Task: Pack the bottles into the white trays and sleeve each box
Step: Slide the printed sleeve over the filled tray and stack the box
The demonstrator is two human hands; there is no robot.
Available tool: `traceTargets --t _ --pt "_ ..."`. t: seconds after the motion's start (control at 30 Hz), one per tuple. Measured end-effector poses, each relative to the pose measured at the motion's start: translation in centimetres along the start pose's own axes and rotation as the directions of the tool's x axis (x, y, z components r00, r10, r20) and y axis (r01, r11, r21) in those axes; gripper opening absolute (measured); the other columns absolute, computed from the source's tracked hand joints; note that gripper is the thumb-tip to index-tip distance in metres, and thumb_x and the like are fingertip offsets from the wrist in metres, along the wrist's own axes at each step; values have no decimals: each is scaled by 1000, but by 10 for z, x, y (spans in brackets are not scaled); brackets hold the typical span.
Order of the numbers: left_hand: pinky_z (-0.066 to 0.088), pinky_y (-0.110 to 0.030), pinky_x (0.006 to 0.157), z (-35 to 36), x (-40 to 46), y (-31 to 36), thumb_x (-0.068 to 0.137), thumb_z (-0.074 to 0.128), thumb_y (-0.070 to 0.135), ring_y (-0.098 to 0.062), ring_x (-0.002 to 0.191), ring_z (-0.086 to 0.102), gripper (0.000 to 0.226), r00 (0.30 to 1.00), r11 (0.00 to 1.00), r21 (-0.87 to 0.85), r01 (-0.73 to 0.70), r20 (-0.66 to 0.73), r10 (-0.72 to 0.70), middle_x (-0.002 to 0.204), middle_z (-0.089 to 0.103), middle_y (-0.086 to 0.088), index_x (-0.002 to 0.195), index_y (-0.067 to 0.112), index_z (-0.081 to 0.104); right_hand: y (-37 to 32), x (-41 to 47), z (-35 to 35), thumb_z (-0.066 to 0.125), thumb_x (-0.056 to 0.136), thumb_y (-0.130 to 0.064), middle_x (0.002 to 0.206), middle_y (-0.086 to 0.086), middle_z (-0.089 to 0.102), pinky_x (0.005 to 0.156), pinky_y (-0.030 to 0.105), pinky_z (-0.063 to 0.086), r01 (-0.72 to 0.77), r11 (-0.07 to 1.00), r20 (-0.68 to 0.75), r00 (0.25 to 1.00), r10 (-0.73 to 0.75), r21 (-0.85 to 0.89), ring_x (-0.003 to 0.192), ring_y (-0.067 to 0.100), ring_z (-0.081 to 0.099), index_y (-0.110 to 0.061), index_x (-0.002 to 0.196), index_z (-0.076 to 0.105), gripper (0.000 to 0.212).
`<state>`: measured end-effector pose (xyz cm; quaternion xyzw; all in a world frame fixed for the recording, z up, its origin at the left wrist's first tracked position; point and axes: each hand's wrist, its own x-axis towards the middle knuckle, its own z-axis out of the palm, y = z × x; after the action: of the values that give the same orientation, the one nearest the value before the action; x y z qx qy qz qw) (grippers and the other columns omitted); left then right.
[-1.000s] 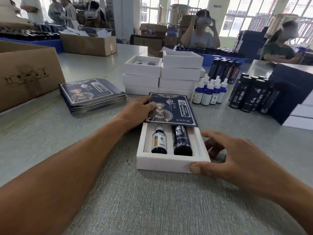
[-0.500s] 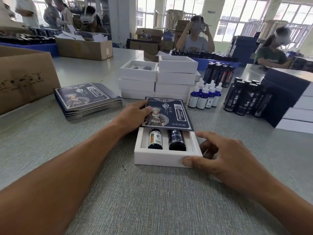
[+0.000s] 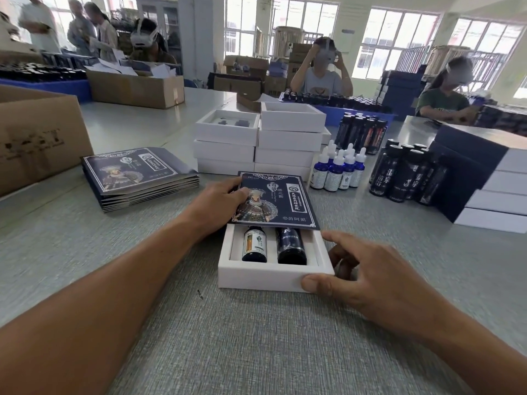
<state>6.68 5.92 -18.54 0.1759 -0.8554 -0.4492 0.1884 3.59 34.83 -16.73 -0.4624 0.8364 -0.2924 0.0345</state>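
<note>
Sliding sleeve (image 3: 271,199) further over tray (image 3: 265,276); L hand (image 3: 216,205) grips sleeve, R hand (image 3: 368,277) tray.

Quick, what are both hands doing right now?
Left hand: holding the dark blue sleeve.
Right hand: gripping the near right corner of the white tray.

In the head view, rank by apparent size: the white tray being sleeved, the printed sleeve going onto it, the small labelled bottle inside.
1-2. White tray and printed sleeve: similar footprint, tray nearer the camera, so unranked.
3. Small labelled bottle: clearly smallest.
</note>
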Motion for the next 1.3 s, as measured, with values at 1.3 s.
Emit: traceTargets --t 1.3 --pt "49 -35 90 2 -7 7 99 53 32 -3 88 64 19 995 999 32 -40 -88 42 88 69 16 90 38 69 13 18 9 58 62 -81 86 -31 62 60 14 40 -105 994 -162 981 103 -5 80 -12 59 -30 131 59 86"
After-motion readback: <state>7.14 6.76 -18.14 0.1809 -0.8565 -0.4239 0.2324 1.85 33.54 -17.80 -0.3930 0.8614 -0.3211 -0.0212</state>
